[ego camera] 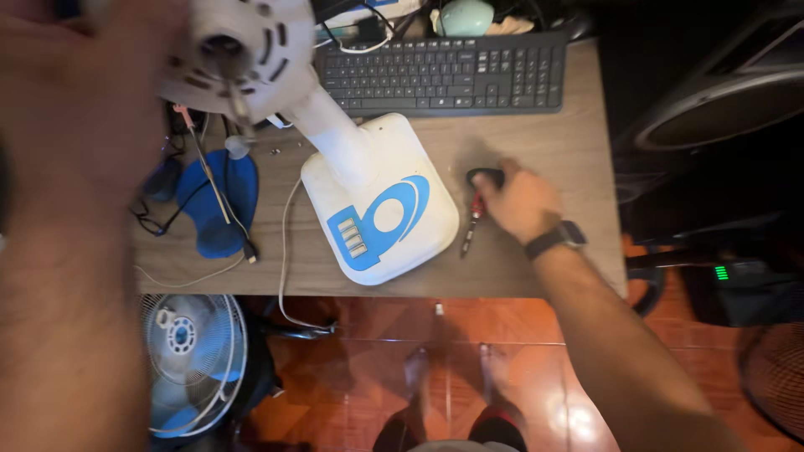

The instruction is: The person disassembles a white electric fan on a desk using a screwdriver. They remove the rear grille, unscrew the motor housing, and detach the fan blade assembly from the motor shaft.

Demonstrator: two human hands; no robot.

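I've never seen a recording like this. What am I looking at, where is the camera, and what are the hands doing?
There is one picture, from a camera worn on a person's head, looking down; no machine is involved. The right hand, with a dark watch on its wrist, rests on a red-and-black screwdriver lying on the wooden desk. The left hand is close to the camera and blurred, up beside the motor head of a white fan with its blades off; whether it grips it is unclear. The white fan base, a blue fan blade and a black keyboard lie on the desk. A fan guard stands on the floor.
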